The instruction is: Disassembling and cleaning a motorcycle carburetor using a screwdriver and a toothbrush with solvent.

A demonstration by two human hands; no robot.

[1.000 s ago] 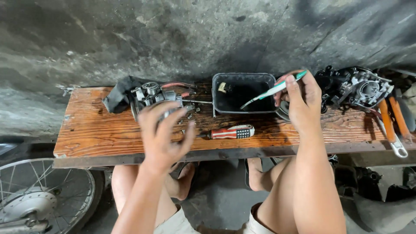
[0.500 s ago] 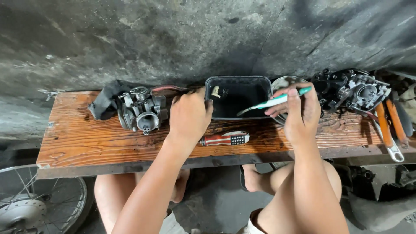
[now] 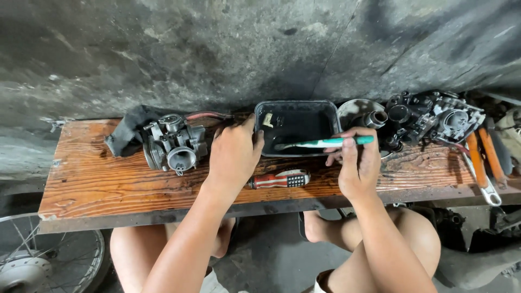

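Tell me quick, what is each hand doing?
Left hand: fingers hidden behind it, grip cannot be told.
Right hand: closed on a green toothbrush.

Counts on the wooden bench [image 3: 108, 184] — carburetors: 2, one at left [image 3: 173, 146], one at upper right [image 3: 434, 116]. Black tray [image 3: 296, 106]: 1. Toothbrush [image 3: 325, 143]: 1. Screwdriver [image 3: 279, 179]: 1. Orange-handled pliers [image 3: 480, 154] — 1. Hands seen: 2.

Both forearms are bare, no sleeves, watch or rings. Left hand [image 3: 232, 157] and right hand [image 3: 358, 165] are ungloved. Below the bench [image 3: 108, 184], bare knees, light shorts.
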